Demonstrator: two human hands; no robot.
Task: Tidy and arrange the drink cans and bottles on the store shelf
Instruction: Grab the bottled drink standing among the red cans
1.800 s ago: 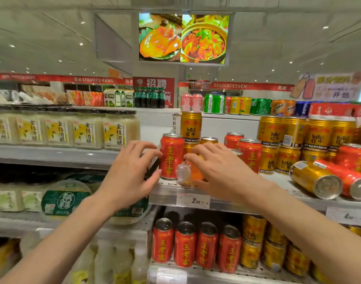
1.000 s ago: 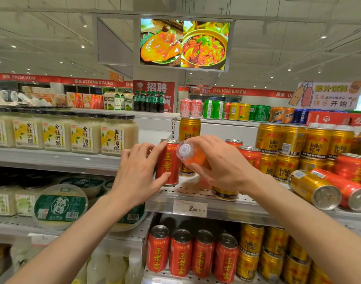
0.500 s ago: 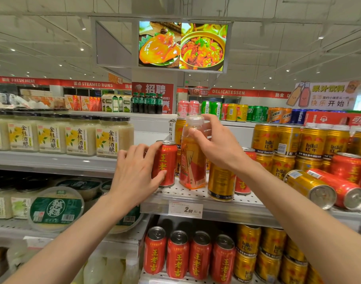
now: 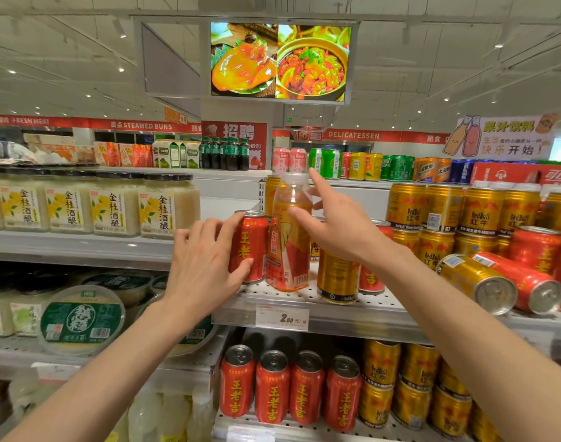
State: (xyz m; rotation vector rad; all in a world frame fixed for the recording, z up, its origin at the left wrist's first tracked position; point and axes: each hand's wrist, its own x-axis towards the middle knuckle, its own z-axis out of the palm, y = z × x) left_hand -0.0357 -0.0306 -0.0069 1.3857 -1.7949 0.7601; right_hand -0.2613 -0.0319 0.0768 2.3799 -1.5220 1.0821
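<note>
An orange drink bottle (image 4: 287,240) with a white cap stands upright on the perforated middle shelf (image 4: 352,317). It sits between a red can (image 4: 253,247) on its left and a gold can (image 4: 336,277) on its right. My left hand (image 4: 206,266) grips the red can, index finger over its rim and thumb low on its side. My right hand (image 4: 336,224) is beside the bottle's upper part with fingers spread and straight. Only its thumb touches the bottle's shoulder.
A gold can (image 4: 477,282) and a red can (image 4: 528,287) lie on their sides at the right of the shelf. Stacked gold cans (image 4: 464,215) stand behind them. Glass jars (image 4: 113,205) fill the left shelf. Red cans (image 4: 273,387) line the shelf below.
My right hand picked up the orange bottle, turned it upright, set it beside the red can and opened its fingers. My left hand stayed on the red can.
</note>
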